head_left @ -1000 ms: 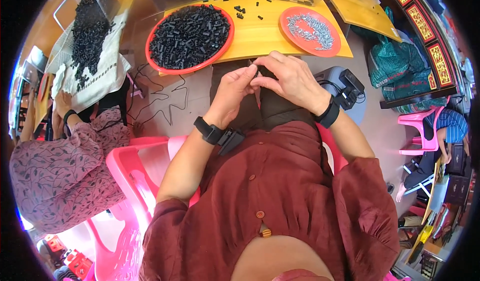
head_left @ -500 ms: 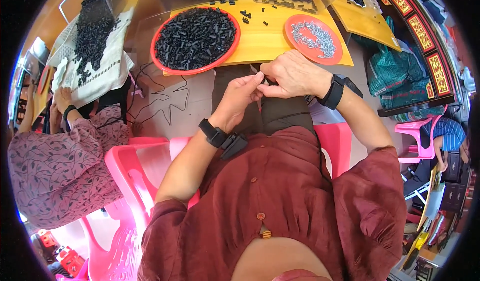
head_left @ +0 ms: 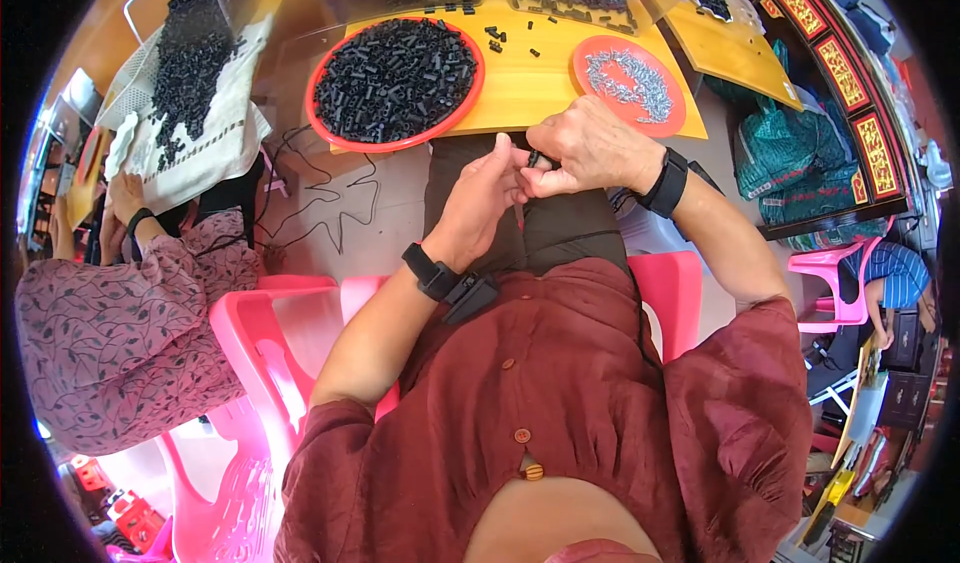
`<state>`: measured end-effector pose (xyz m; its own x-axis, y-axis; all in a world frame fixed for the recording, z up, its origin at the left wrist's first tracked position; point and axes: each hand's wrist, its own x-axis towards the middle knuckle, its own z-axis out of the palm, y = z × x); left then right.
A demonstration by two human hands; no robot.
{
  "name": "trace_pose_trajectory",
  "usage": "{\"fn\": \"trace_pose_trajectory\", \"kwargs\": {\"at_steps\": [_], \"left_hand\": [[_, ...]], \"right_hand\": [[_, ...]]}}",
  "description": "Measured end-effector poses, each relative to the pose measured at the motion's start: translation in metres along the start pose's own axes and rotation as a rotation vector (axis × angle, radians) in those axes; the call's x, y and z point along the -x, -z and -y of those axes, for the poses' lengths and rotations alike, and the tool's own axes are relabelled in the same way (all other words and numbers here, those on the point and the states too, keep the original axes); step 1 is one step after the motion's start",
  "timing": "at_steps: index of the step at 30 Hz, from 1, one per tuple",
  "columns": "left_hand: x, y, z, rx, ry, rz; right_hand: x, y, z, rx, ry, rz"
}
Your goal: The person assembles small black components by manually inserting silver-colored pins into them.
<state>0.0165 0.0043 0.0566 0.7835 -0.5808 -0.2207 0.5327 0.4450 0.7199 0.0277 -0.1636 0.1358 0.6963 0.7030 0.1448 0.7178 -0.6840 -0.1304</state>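
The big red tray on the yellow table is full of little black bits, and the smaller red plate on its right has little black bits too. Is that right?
Not quite: the bits on the smaller red plate are silvery, not black, as the head view shows. The big red tray on the yellow table does hold little black bits.

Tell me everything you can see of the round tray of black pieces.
The tray is round and red, with a smooth raised rim that looks like plastic. It sits on the yellow tabletop, its left side reaching past the tabletop's edge. Small black pieces are heaped across it, hiding its floor. Neither the left hand nor the right hand touches it.
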Motion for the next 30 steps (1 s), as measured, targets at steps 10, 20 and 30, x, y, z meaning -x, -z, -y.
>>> {"fn": "trace_pose_trajectory", "kwargs": {"at_steps": [10, 20, 30], "left_hand": [[-0.007, 0.010, 0.009, -0.191, -0.156, -0.035], [-0.010, 0.020, 0.001, -0.068, -0.164, -0.176], [-0.009, 0.020, 0.008, 0.011, -0.001, -0.076]], "right_hand": [[0.004, -0.023, -0.007, 0.056, 0.075, -0.152], [0.014, -0.001, -0.002, -0.511, -0.208, -0.280], [-0.023, 0.043, -0.117, -0.237, -0.531, -0.632]]}}
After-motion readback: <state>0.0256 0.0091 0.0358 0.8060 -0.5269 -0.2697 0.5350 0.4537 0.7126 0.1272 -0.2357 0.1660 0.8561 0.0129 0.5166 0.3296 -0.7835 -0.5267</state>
